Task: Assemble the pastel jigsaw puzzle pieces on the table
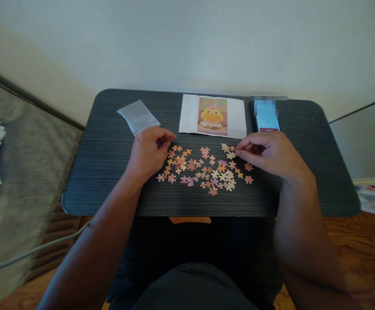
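Several small jigsaw pieces [207,170] in orange, pink and cream lie scattered on a dark table [110,172]. My left hand [150,153] rests at the left edge of the scatter, fingers curled with thumb and forefinger pinched; what they hold is hidden. My right hand [268,153] lies at the right edge, its fingertips pinched on a cream puzzle piece [231,151]. Behind the pieces lies a printed picture [212,115] of a yellow character on white paper.
A clear plastic bag [138,116] lies at the back left of the table. A phone [267,118] lies at the back right. A grey cable [29,252] runs along the floor on the left beside a grey rug [22,172].
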Tool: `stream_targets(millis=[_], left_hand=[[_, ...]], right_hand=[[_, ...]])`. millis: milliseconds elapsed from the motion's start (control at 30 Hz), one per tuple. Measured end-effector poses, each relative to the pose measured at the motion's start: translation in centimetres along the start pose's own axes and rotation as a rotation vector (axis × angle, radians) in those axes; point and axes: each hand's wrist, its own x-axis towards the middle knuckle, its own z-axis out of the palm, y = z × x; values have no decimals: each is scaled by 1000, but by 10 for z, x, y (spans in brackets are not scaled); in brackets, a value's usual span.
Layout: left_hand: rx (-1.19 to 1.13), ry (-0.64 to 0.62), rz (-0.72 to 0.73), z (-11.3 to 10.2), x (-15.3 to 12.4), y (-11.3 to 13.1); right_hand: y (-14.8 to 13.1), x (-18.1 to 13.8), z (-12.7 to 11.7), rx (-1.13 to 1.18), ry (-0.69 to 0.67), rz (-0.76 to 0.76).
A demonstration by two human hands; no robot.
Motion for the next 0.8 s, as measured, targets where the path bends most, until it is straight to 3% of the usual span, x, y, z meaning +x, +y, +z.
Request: stream_targets(millis=[800], left_hand=[[15, 48, -1, -5, 0, -1]], right_hand=[[-1, 1, 1, -57, 39, -20]])
